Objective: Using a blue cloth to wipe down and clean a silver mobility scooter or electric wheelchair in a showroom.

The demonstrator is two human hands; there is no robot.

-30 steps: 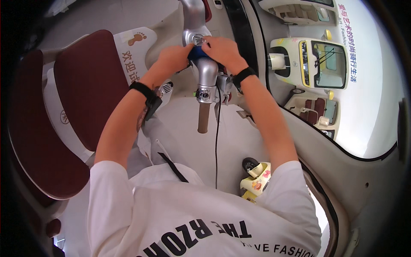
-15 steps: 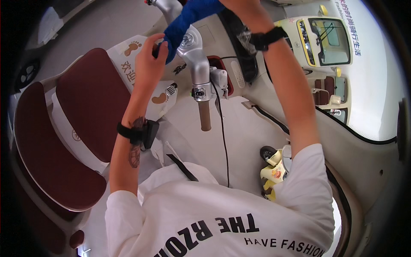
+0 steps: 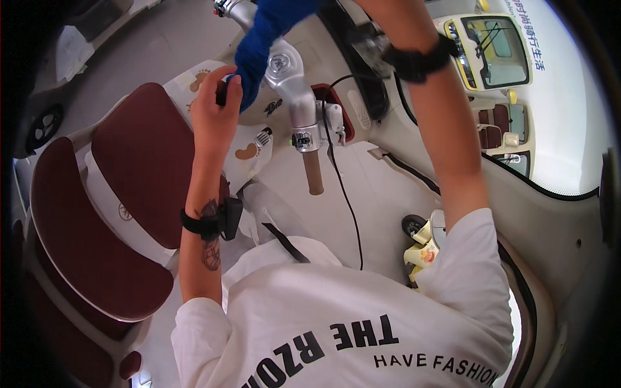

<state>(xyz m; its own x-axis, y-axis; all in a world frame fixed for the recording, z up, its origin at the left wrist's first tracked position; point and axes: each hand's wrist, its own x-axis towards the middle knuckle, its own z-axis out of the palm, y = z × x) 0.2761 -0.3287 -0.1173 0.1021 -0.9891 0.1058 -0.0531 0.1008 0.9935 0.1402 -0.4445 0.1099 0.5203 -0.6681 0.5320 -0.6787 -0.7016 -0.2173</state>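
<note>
A rumpled, twisted blue cloth (image 3: 262, 45) runs from the top edge of the view down to my left hand (image 3: 217, 113). The fingers of that hand are closed on the cloth's lower end, and a small dark patch I cannot make out shows between thumb and fingers. My right hand (image 3: 393, 18) is mostly cut off by the top edge. Its fingers do not show, so its hold on the cloth cannot be seen. Beneath the cloth is a silver handlebar (image 3: 294, 84) with a brown grip (image 3: 313, 173). Both wrists wear black bands.
On the left is a dark red seat (image 3: 142, 161) with a matching backrest (image 3: 84, 233). A black cable (image 3: 346, 207) hangs past the handlebar. To the right are a windscreen edge (image 3: 550, 194), a small yellow toy vehicle (image 3: 424, 249), and a yellow vehicle (image 3: 495, 52) beyond the glass.
My left hand and the cloth's lower end have moved slightly left and down. The right forearm has shifted right and up, with more of that hand out of view.
</note>
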